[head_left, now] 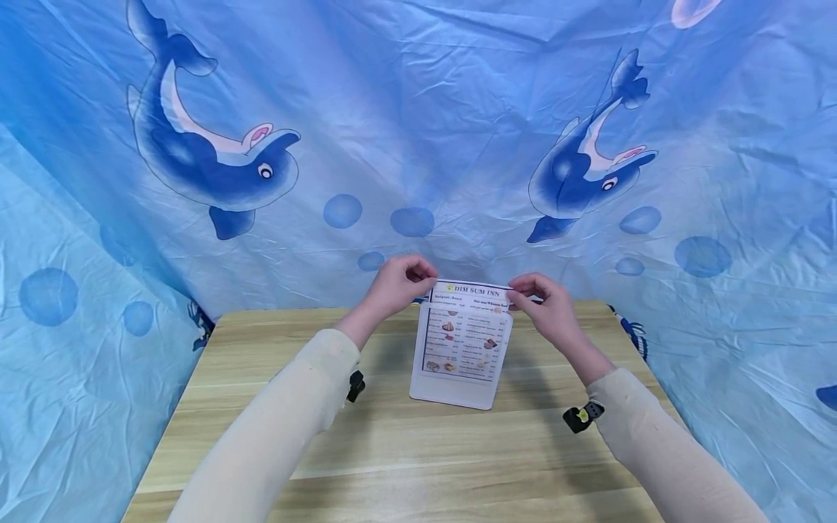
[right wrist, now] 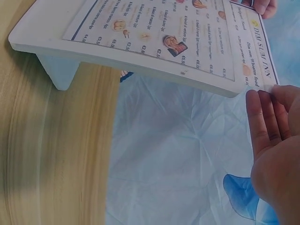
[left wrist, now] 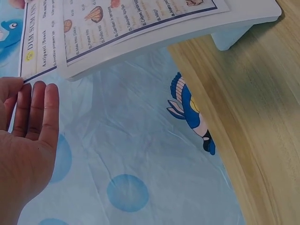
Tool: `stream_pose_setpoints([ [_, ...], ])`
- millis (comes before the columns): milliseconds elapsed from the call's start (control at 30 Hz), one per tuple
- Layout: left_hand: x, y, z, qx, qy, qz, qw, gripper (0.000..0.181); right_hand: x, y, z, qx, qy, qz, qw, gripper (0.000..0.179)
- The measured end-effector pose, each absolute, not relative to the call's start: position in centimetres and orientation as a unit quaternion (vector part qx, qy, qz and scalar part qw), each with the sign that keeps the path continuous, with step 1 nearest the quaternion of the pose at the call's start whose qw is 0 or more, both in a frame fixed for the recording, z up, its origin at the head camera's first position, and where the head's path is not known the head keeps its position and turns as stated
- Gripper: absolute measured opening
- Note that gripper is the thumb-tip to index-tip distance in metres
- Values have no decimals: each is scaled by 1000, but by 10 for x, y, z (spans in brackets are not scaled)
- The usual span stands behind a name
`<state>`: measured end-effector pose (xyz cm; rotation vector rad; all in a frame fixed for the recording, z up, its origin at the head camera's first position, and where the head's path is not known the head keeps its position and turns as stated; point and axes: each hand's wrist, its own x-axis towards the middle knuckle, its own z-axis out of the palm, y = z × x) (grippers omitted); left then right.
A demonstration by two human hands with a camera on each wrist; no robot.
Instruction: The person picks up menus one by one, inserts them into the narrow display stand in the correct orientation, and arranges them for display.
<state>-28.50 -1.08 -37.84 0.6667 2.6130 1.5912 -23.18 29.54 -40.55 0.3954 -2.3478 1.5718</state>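
Note:
Between the two hands is a printed menu sheet (head_left: 466, 341) headed DIM SUM INN, with small food pictures and prices. Its lower part lies within the outline of a white display board (head_left: 451, 391), and its heading strip sticks out past the board's top edge. My left hand (head_left: 399, 283) pinches the sheet's top left corner between thumb and forefinger. At the top right corner, my right hand (head_left: 548, 305) pinches it the same way. Both wrist views show the other fingers extended under the sheet. A white foot (right wrist: 58, 70) supports the board from beneath.
The board stands toward the far side of a wood-grain table (head_left: 392, 465). Behind and beside the table hangs a blue cloth (head_left: 458, 145) printed with dolphins and bubbles. Dark wrist cameras (head_left: 583, 417) are worn on both sleeved arms.

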Motion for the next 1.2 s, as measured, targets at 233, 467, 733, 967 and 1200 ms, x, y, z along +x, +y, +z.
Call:
stream_pose_setpoints([
  [233,-283,-11,-382,220,839,498,8,9,-230,297,-409,144,-813,546,146,16],
  [467,-280,-11,-384,234,850,472,8,4,-227,300,-413,157,-828,515,159,9],
  [733,-279,-11,-387,247,857,451,21,4,-224,300,-416,152,-862,450,176,6],
  [967,-279,-11,-390,249,862,440,29,3,-222,301,-420,159,-878,420,168,8],
  [1200,-280,-12,-392,255,863,435,28,4,-220,301,-421,161,-880,413,169,7],
])
